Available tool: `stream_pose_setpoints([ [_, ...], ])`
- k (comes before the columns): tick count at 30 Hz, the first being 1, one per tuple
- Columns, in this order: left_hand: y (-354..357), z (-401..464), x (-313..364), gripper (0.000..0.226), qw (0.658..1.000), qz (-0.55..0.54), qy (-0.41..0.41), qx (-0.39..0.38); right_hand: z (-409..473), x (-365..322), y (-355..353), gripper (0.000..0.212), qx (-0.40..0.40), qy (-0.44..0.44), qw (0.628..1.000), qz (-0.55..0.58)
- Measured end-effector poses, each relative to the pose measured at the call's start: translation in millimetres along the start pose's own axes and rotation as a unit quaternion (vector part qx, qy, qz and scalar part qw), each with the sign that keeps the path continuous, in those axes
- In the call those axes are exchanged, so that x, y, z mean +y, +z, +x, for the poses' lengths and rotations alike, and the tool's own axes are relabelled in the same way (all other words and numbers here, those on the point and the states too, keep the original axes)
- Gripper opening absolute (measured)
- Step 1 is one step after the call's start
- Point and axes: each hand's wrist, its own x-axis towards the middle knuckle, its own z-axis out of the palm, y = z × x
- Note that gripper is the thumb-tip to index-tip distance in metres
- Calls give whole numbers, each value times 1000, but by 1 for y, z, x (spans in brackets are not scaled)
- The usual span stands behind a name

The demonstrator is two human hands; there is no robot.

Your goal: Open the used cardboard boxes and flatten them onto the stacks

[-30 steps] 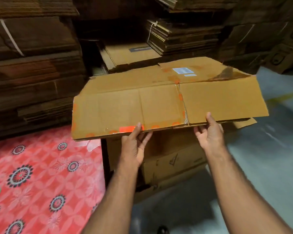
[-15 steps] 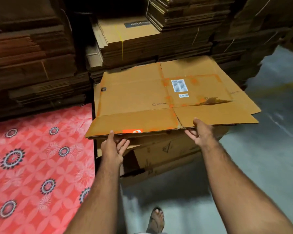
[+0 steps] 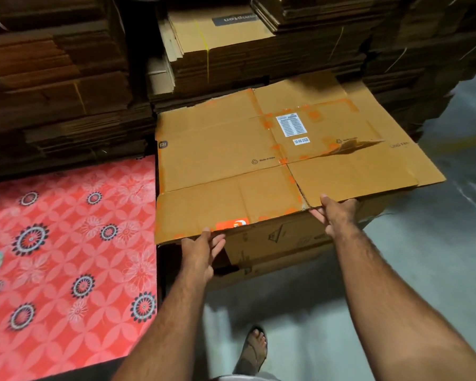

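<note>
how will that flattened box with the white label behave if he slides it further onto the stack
The flattened box probably slides easily and feels light, being one flat sheet. It may bend along its creases, and the torn patch could snag or rip further.

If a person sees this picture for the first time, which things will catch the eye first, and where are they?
First the flattened cardboard box in the middle, with orange tape marks and a white label, lying on a low pile of boxes. The left hand and right hand hold its near edge. To the left lies a bright red flowered sheet, and dark stacks of cardboard rise behind.
</note>
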Motion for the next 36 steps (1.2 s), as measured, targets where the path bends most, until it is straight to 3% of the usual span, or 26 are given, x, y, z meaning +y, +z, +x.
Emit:
stream_pose_setpoints([
  [9,-1,-1,-10,20,997,71,5,-25,8,11,-15,93,12,-7,999,-49],
  [18,6,-3,-14,22,998,54,-19,-27,-1,13,-13,87,-16,-44,993,-106],
  [23,12,-17,-21,34,992,85,-80,-56,-27,25,-4,77,13,-64,989,-130],
  [26,18,-26,-22,29,980,189,-7,-67,-60,37,6,77,-17,-58,992,-109],
  [29,9,-29,-2,23,941,292,159,-58,-92,53,24,68,-39,-95,982,-156],
  [31,-8,-29,16,24,847,425,315,-36,-115,59,41,54,-48,-159,956,-243],
  [33,-32,-28,35,32,768,504,396,-13,-140,65,63,50,-94,-231,914,-320],
  [34,-45,-26,43,37,756,512,407,-8,-152,69,75,51,-120,-266,888,-356],
  [36,-78,-25,62,43,780,482,399,8,-180,80,105,53,-173,-317,835,-415],
])
